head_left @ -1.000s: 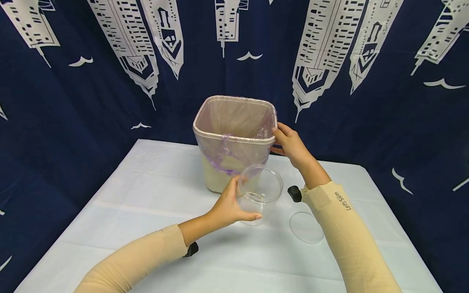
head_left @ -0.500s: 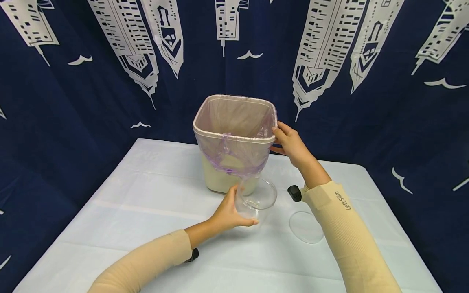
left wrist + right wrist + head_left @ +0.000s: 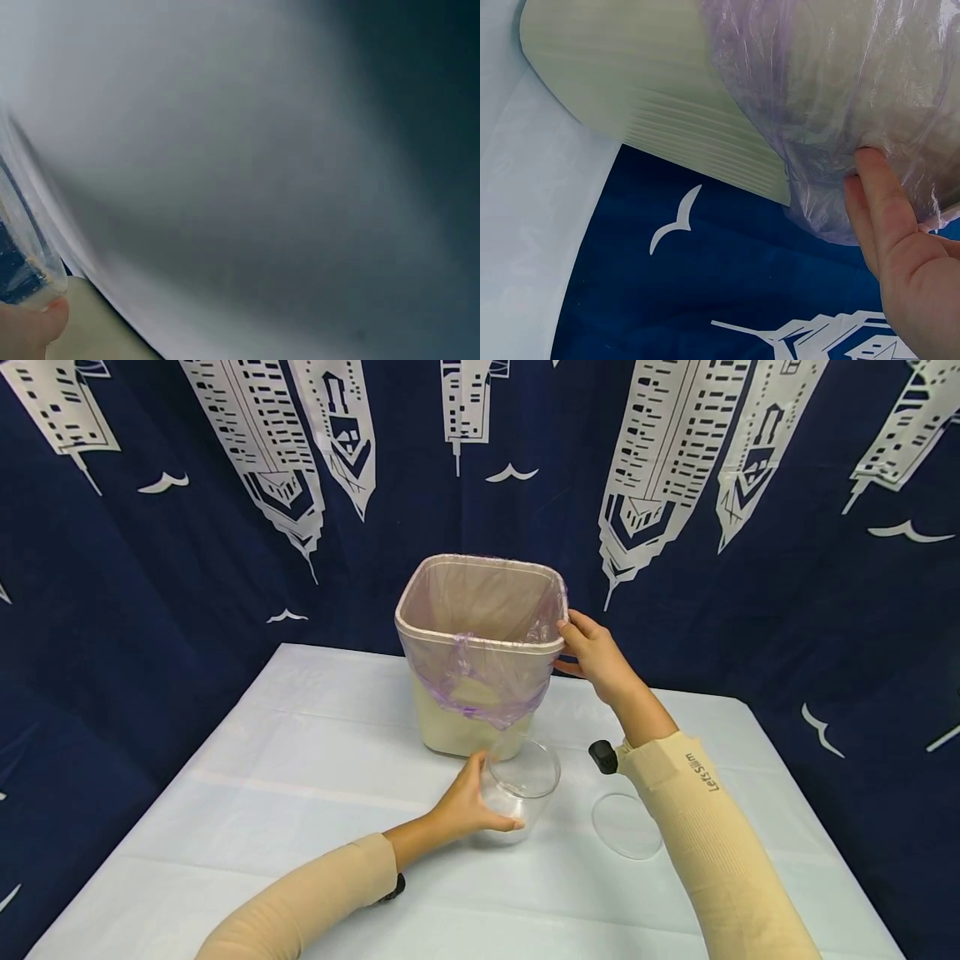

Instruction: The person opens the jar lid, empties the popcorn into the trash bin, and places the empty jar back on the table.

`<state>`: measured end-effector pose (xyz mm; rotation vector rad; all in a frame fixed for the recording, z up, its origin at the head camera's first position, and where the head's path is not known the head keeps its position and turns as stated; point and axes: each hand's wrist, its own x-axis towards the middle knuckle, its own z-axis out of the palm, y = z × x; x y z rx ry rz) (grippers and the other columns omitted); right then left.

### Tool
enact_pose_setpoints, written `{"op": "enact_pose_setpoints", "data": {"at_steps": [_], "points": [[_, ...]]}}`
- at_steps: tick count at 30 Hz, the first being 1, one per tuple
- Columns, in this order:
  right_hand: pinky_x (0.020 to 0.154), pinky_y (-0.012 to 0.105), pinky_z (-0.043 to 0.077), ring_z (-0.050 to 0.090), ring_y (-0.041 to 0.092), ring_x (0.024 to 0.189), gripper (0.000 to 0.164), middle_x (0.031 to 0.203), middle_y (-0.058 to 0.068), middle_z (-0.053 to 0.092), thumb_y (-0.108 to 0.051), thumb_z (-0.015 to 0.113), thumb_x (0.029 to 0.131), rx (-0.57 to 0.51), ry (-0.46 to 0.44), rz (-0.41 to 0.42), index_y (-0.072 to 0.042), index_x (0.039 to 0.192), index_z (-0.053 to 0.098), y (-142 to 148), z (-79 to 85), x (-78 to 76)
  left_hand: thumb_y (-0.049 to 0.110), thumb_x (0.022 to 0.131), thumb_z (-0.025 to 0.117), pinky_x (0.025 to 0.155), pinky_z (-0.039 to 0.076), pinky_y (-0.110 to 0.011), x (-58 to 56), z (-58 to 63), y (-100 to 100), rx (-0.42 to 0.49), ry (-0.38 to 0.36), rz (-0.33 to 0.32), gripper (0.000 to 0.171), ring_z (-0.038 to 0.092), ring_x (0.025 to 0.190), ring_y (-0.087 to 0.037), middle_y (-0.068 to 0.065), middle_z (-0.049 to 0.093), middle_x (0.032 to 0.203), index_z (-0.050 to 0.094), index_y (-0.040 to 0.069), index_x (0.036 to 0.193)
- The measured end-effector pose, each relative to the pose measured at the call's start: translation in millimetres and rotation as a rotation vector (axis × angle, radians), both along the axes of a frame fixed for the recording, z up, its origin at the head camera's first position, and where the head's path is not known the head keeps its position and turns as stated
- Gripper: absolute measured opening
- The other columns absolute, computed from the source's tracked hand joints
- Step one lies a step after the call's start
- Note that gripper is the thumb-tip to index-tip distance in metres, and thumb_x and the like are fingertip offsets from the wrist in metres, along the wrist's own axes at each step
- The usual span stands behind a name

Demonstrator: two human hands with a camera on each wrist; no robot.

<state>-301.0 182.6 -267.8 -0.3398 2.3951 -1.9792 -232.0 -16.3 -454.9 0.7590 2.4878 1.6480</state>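
Note:
Just in front of the bin, my left hand (image 3: 467,803) holds a clear plastic tub (image 3: 523,789) by its side, fingers and thumb round it, with the round mouth facing up. Only the thumb and a bit of the tub (image 3: 30,262) show in the left wrist view. My right hand (image 3: 596,658) grips the right rim of a cream trash bin (image 3: 450,727), thumb at the rim and fingers on the outer side. A thin purple bag (image 3: 487,685) lines the bin and folds over its rim. In the right wrist view, fingertips of the right hand (image 3: 904,255) press on the bag.
A clear round lid (image 3: 627,827) lies flat on the white-covered table (image 3: 300,760), right of the tub and near my right forearm. Behind the table hangs a dark blue curtain (image 3: 465,518) with white building prints.
My left hand has lowered the tub toward the table, drawing it slightly nearer to me and away from the bin. The right hand stays on the rim; the lid has not moved.

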Motion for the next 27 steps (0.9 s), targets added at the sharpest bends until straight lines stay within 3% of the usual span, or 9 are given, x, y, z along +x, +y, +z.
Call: {"op": "enact_pose_setpoints", "data": {"at_steps": [6, 11, 19, 27], "points": [[0.092, 0.043, 0.039, 0.045, 0.033, 0.114, 0.05, 0.131, 0.024, 0.037, -0.026, 0.036, 0.097, 0.002, 0.009, 0.002, -0.004, 0.141, 0.023, 1, -0.4, -0.2, 0.033, 0.051, 0.086, 0.096, 0.033, -0.046, -1.4, -4.3, -2, 0.004, 0.006, -0.018, 0.104, 0.039, 0.116, -0.026, -0.016, 0.04, 0.128, 0.026, 0.008, 0.132], [0.091, 0.042, 0.04, 0.046, 0.031, 0.112, 0.05, 0.131, 0.024, 0.038, -0.026, 0.036, 0.097, -0.002, 0.01, -0.003, -0.004, 0.141, 0.024, 1, -1.3, -1.6, 0.032, 0.052, 0.086, 0.095, 0.033, -0.048, -3.3, -5.0, -5, 0.003, -0.055, -0.061, 0.104, 0.039, 0.117, -0.029, -0.016, 0.038, 0.129, 0.024, 0.01, 0.132], [0.091, 0.042, 0.04, 0.049, 0.028, 0.108, 0.05, 0.131, 0.024, 0.038, -0.027, 0.036, 0.097, 0.0, 0.009, -0.006, -0.004, 0.141, 0.024, 0, -1.3, -1.4, 0.031, 0.052, 0.086, 0.098, 0.029, -0.049, -8.1, -5.8, -11, -0.051, -0.149, -0.097, 0.11, 0.031, 0.124, -0.029, -0.005, 0.032, 0.137, 0.017, 0.02, 0.137], [0.091, 0.042, 0.04, 0.045, 0.033, 0.113, 0.051, 0.132, 0.023, 0.037, -0.026, 0.037, 0.097, -0.001, 0.004, -0.011, -0.004, 0.141, 0.023, 0, -1.5, -1.8, 0.026, 0.049, 0.088, 0.1, 0.025, -0.047, -11.7, -7.6, -12, -0.062, -0.138, -0.128, 0.118, 0.031, 0.124, -0.031, -0.011, 0.033, 0.136, 0.014, 0.018, 0.14]]}}
